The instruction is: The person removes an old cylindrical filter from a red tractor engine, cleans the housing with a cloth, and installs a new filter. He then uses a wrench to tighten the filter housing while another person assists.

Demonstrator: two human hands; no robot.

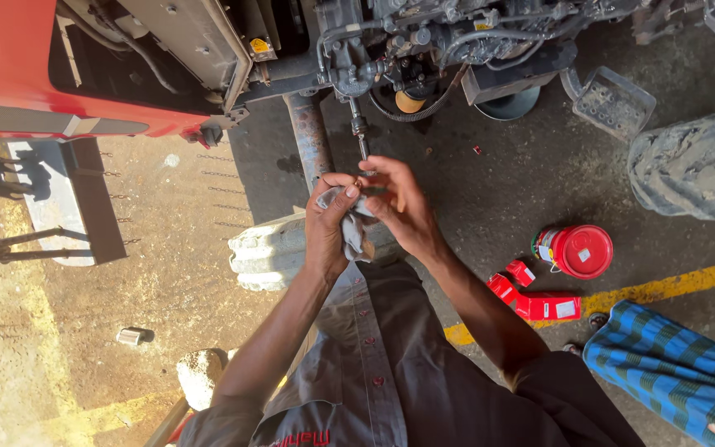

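Grey shirt front (374, 364) below, both hands meet over a grey rag (349, 225): left hand (328, 228) bunches it, right hand (399, 207) pinches a small part under the engine's rod (360, 132). Wiping seems underway; steady grip needed next.

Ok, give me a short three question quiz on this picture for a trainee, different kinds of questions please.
1. True or false: the left hand holds a grey rag.
2. Which colour is the round tub on the floor right of the person? A blue, B red, C white.
3. Fill in: both hands meet just below a thin metal ___ hanging from the engine.

Key:
1. True. The rag is bunched in the left hand, and the right hand pinches a small part against it.
2. B. Flat red boxes lie next to it.
3. Rod.
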